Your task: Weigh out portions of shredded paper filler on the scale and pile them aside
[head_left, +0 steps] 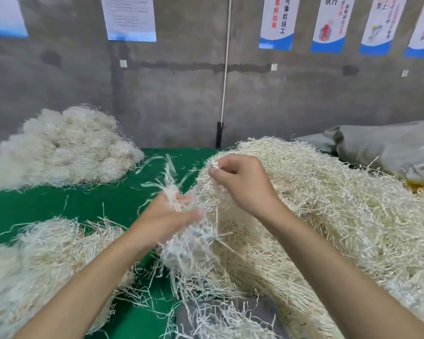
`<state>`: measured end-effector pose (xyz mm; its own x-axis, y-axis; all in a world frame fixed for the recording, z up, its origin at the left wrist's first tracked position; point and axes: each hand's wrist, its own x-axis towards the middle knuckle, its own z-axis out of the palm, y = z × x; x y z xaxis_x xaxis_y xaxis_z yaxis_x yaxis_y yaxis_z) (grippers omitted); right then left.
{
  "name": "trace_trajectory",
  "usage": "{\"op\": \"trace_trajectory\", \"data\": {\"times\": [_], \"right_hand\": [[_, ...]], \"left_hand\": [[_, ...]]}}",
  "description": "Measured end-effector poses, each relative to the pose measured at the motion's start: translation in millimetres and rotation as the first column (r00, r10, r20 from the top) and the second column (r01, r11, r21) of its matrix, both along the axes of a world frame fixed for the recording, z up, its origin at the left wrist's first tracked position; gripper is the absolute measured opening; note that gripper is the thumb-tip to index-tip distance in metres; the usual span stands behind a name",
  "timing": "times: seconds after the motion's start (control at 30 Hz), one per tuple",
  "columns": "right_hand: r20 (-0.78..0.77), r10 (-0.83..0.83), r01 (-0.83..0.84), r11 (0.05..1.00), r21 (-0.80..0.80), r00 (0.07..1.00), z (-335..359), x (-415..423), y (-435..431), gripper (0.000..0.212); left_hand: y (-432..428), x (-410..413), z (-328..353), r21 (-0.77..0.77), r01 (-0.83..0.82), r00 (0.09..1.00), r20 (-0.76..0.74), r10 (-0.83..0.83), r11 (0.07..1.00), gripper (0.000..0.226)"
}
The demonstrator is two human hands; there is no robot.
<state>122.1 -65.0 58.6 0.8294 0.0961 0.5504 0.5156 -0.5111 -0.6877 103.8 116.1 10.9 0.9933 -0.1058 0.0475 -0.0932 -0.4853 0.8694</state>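
Head view: below both grips a grey scale platform [262, 314] lies under stray strips, left hand [167, 216] clamped on a loose tuft [189, 245], right hand [242, 182] pinching the big shredded-paper heap [328, 204] beyond; tangled strands could drag extra filler and spoil the portion.

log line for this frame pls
left hand: gripping shreds | right hand: pinching bulk pile | far pile on green table
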Motion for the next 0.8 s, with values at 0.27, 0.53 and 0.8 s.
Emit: {"op": "trace_trajectory", "data": {"times": [0.27,0.53,0.8], "right_hand": [[-0.117,-0.081,0.086,0.995,0.042,0.99,-26,13,-27,0.013],[-0.088,-0.236,0.218,0.96,-0.177,0.968,-68,26,-49,0.024],[0.02,-0.294,0.274,0.86,-0.43,0.955,-81,13,-47,0.062]], "left_hand": [[-3,9,-34,0.782,0.359,0.928,-0.355,-0.11,0.509,0.077],[25,17,7,0.192,-0.047,0.963,0.27,-0.006,0.98,0.041],[16,1,28,-0.548,-0.135,0.973,0.085,0.216,0.825,0.026]]}}
